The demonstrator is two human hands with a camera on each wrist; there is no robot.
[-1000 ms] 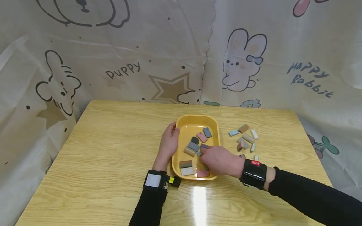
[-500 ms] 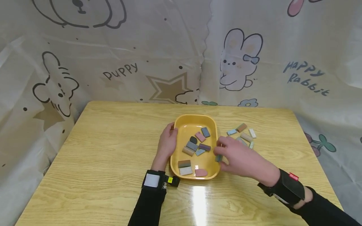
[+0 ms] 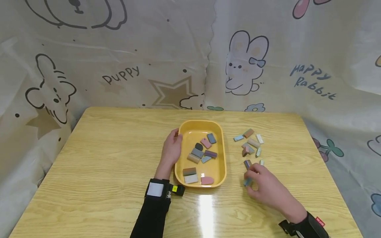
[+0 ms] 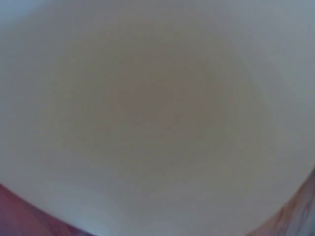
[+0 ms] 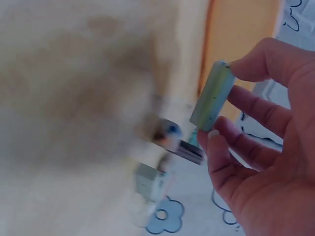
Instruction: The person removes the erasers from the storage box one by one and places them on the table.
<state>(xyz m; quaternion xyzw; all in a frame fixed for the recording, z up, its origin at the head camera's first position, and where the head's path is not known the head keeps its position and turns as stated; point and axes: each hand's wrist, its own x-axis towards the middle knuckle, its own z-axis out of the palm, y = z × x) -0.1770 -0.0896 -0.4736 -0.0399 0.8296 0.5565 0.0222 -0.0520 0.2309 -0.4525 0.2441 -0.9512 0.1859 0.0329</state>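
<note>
My left hand (image 3: 171,152) holds the left rim of a yellow tray (image 3: 218,170), thumb near the edge and fingers along the outer side. Several small coloured blocks lie in the tray, such as a pink rounded one (image 3: 207,180), a white one (image 3: 190,178) and a purple one (image 3: 210,154). To the right of the tray, low over the table, my right hand (image 3: 268,188) pinches a pale green block (image 5: 214,96) between thumb and fingertips. The left wrist view is filled by a blurred pale surface.
Right of the tray lies a loose group of blocks, including a tan one (image 3: 253,142), a light blue one (image 3: 238,138) and a white one (image 3: 260,138). A dark striped block (image 3: 247,164) sits just beyond my right fingertips. A printed curtain (image 3: 119,49) hangs behind the wooden table (image 3: 119,158).
My right hand has taken the pale green block out of the tray, over its right rim, and farther right beside the loose blocks. The left hand stays at the tray. The head view has shifted slightly.
</note>
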